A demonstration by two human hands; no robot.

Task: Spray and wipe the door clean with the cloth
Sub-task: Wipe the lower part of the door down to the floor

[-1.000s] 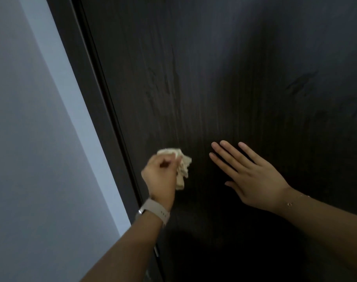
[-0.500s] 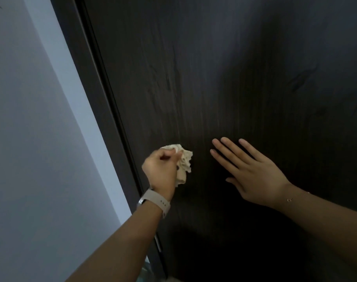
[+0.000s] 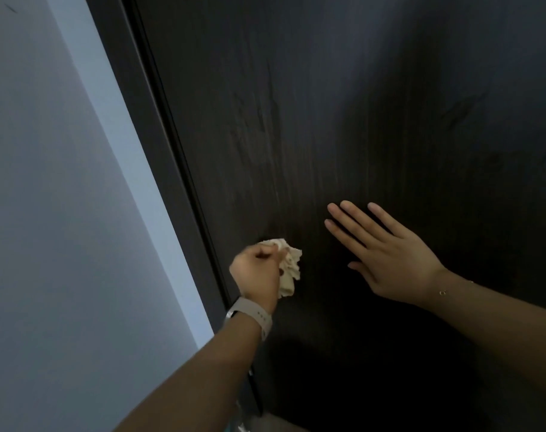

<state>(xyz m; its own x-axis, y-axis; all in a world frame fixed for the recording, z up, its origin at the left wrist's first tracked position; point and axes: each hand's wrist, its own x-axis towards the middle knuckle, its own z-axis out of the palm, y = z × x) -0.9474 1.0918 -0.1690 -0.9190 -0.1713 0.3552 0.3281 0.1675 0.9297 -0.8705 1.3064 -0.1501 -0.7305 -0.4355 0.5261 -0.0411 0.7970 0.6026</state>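
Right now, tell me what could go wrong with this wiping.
The crumpled cream cloth is bunched small in the left hand, so each pass likely covers little of the dark wood-grain door and may leave streaks. It works close to the door's left edge, so knuckles could catch the dark frame. The right hand, flat against the door, may leave prints.

Your left hand (image 3: pixel 259 272) is closed into a fist, fingers curled around the cloth (image 3: pixel 288 268), with the wrist bent back and the forearm reaching up from the lower left. Your right hand (image 3: pixel 387 260) is flat, fingers straight and together, thumb lowermost, with the forearm entering from the right edge.
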